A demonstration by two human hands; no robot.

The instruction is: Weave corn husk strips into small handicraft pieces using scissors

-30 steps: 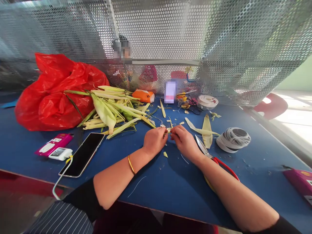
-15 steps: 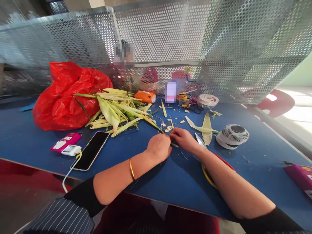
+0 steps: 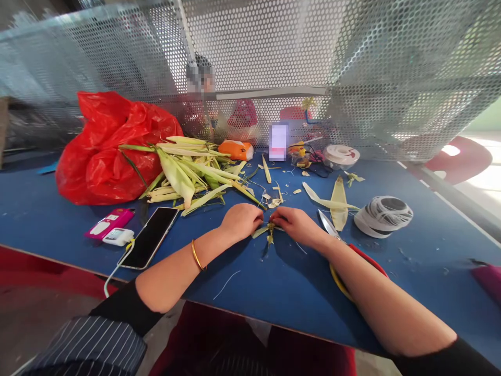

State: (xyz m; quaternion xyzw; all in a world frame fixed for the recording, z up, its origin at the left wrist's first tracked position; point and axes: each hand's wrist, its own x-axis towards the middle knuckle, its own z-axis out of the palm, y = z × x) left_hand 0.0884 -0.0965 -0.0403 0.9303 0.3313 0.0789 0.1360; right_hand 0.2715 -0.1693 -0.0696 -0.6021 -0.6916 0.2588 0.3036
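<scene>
My left hand (image 3: 239, 220) and my right hand (image 3: 294, 224) meet over the blue table (image 3: 274, 282), fingers pinched on a small bundle of green leaf strips (image 3: 267, 231) that sticks out between them. A gold bangle sits on my left wrist. Beside my right wrist lie scissors (image 3: 331, 230) with red and yellow handles, partly hidden under my forearm. A heap of long green leaves (image 3: 188, 175) lies just beyond my left hand.
A red plastic bag (image 3: 105, 149) sits at the back left. A black phone (image 3: 151, 243), a pink device (image 3: 109, 223) and a white charger lie near the front left edge. A spool of white string (image 3: 383, 215) stands right. Another person sits behind the perforated metal screen (image 3: 313, 68).
My hands have drawn slightly apart, and the leaf bundle now shows between them. The view has shifted a little to the left.
</scene>
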